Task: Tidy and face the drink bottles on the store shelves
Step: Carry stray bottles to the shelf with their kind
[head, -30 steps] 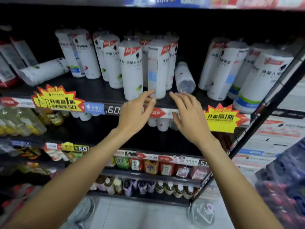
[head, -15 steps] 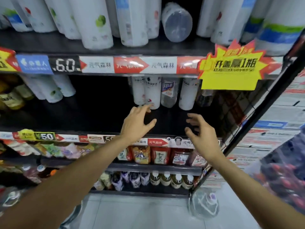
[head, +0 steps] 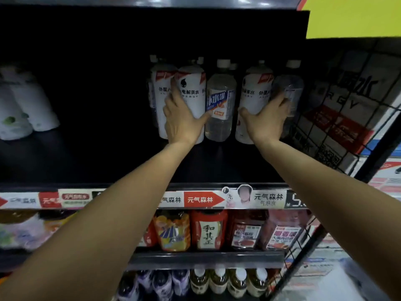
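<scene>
— How far along?
— Barely begun. My left hand (head: 183, 118) grips one white bottle (head: 192, 94), my right hand (head: 265, 120) another (head: 252, 98)

— And the rest?
— Both stand deep on the shelf (head: 86, 161) – clear bottle (head: 219, 109) between them, none pulled forward

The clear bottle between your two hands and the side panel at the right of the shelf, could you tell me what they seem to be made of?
Clear bottle: likely glossy transparent plastic, since liquid shows through; printed label. Side panel: dark wire grid, probably coated metal; signage visible behind it.
</scene>
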The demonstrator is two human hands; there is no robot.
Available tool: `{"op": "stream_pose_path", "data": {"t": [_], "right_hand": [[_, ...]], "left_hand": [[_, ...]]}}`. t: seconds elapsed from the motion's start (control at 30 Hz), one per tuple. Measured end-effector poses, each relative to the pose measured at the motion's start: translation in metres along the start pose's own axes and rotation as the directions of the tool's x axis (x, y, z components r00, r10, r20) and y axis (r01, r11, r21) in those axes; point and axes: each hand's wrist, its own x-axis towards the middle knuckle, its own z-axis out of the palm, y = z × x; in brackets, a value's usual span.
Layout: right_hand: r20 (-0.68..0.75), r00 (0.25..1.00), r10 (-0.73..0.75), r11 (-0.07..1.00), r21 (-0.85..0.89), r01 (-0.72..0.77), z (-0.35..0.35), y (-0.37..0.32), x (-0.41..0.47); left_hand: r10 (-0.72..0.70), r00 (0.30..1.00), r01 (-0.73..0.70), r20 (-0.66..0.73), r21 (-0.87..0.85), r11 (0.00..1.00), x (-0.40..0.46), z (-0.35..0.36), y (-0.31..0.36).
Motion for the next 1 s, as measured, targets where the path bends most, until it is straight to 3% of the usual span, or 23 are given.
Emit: {"op": "stream_pose_path", "data": {"t": [0.17,0.33,0.53,0.73,0.87,1.0], "right_hand": [[-0.019,1.0,0.015,0.997,-0.08,-0.016,0.018,0.01,0.018],[-0.027,0.999,0.022,0.99,-0.139,-0.026,0.02,0.008,0.023],[0.048,0.998,0.031,0.998,0.045,-0.033,-0.012,0.007,-0.007],[0.164,0.983,-0.084,0.984,0.17,0.055,-0.049,-0.001,-0.058],[0.254,0.943,-0.215,0.974,0.129,0.188,-0.074,-0.009,-0.093],[0.292,0.919,-0.263,0.962,0.146,0.229,-0.11,-0.037,-0.113]], "left_hand": [[0.041,0.996,-0.028,-0.077,0.166,0.986,0.012,0.013,-0.004],[0.117,0.993,-0.116,-0.023,0.041,0.992,0.008,0.004,-0.015],[0.182,0.978,-0.163,0.103,-0.17,0.972,-0.021,-0.028,-0.024],[-0.002,0.973,0.054,0.231,-0.219,0.974,-0.032,-0.032,-0.003],[-0.107,0.967,0.171,0.231,-0.277,0.946,-0.046,-0.044,0.009],[-0.175,0.964,0.235,0.198,-0.341,0.91,-0.076,-0.067,0.02]]}}
